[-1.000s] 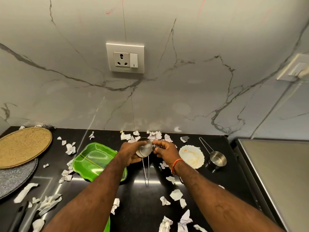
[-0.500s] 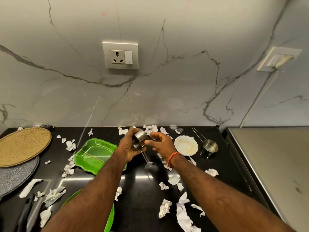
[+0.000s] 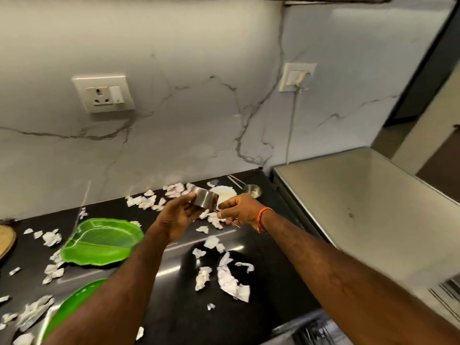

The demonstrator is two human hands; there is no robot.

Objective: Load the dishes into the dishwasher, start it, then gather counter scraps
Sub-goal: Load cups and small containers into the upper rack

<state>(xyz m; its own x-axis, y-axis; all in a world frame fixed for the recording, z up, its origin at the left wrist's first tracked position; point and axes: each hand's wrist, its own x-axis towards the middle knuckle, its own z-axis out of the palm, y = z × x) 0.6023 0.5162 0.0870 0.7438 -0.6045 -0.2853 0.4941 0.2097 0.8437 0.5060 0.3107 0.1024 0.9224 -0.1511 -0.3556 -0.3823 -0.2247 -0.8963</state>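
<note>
— What's on the counter (image 3: 261, 290)?
— Black stone littered with torn paper scraps (image 3: 230, 282), a green leaf-shaped plate (image 3: 102, 242), marble wall behind.
— And the hands?
— The left hand (image 3: 178, 217) grips a steel measuring cup (image 3: 205, 197) above the counter; the right hand (image 3: 239, 211) pinches its wire handle.

no legible text, frame perhaps too blurred

left hand (image 3: 178, 216) gripping, right hand (image 3: 239, 210) pinching
</note>
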